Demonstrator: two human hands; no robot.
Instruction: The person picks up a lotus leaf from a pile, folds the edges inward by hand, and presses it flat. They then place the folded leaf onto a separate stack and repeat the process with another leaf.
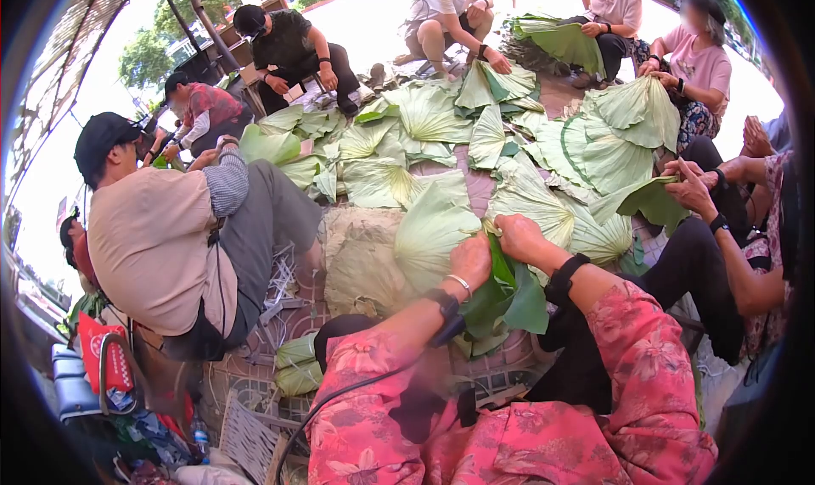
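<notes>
Both my hands are closed on a lotus leaf in front of my knees, its darker green side hanging down in folds. My left hand, with a bracelet and a black band at the wrist, pinches the leaf's upper edge. Close to its right, my right hand grips the same edge. A pale, fan-shaped lotus leaf spreads just beyond my left hand and overlaps it in this view. Past my right hand lies another pale lotus leaf, its veins fanning out.
Many lotus leaves cover the ground ahead. A brown sheet lies to the left, with a bundle of folded leaves nearer me. A person in a tan top sits left; other people surround the pile. A woven stool stands at lower left.
</notes>
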